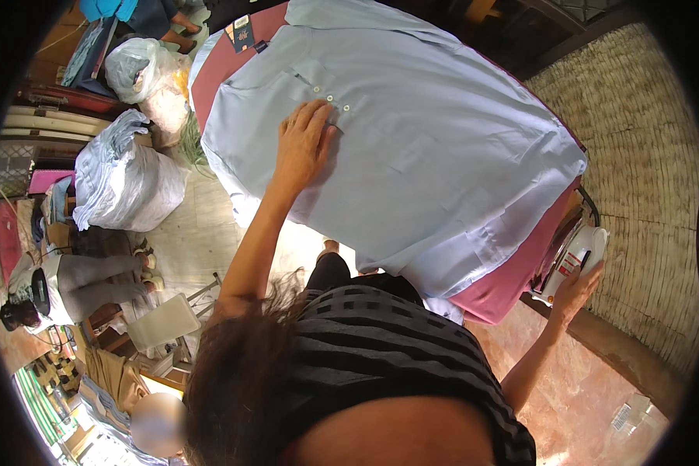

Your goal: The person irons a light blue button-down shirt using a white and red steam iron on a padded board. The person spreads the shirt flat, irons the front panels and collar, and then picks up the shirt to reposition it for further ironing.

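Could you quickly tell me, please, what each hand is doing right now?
Left hand: open, lying flat on the light blue shirt near its buttons.
Right hand: on the white iron; whether the fingers grip it cannot be told.

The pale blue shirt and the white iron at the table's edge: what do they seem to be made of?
The pale blue shirt looks like thin woven cloth, perhaps cotton: matte, softly creased, with small buttons. The left hand presses it flat. The white iron, touched by the right hand, seems to be glossy moulded plastic; its soleplate is hidden.

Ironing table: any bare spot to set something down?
Little. The pale blue shirt covers most of the maroon table; bare strips only along the near edge by the iron and the far corner beside the tag.
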`<move>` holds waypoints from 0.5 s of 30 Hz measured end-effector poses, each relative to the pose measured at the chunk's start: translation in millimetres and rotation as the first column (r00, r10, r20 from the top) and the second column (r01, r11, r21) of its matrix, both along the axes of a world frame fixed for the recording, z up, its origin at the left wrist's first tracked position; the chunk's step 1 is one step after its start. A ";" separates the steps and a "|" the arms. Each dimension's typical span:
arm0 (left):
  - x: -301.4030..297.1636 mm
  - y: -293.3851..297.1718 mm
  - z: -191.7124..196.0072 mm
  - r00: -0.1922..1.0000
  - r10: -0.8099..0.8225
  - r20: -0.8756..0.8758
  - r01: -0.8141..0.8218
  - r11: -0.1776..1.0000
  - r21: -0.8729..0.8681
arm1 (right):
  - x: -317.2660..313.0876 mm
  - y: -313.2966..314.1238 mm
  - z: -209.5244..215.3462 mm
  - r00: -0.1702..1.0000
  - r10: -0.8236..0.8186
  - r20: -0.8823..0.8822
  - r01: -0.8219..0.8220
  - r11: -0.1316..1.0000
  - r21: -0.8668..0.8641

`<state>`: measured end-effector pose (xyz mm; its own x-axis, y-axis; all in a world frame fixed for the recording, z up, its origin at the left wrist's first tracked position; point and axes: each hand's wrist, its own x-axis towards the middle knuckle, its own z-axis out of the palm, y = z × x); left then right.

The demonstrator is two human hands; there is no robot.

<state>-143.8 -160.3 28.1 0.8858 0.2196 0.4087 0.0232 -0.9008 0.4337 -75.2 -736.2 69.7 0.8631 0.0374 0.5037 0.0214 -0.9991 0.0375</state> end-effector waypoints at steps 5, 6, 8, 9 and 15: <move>13.4 2.3 -13.3 0.996 0.038 -0.082 -0.017 0.970 0.243 | 15.2 -50.2 1.7 0.976 0.078 -0.203 0.028 0.881 0.472; 12.9 1.6 -11.8 0.996 0.048 -0.071 -0.028 0.967 0.252 | 18.4 -49.5 5.9 0.939 0.097 -0.330 0.125 0.797 0.591; 10.1 2.4 -6.7 0.992 0.012 -0.129 0.033 0.939 0.343 | 25.0 -33.8 9.8 0.937 0.166 -0.307 0.156 0.590 0.792; 7.2 2.9 -6.7 0.987 -0.007 -0.161 0.068 0.922 0.381 | 25.7 -26.2 18.4 0.918 0.181 -0.352 0.219 0.508 0.833; 4.8 13.1 -2.1 0.948 -0.212 -0.238 0.273 0.925 0.264 | -10.2 -12.2 68.3 0.884 0.156 -0.440 0.309 0.511 0.802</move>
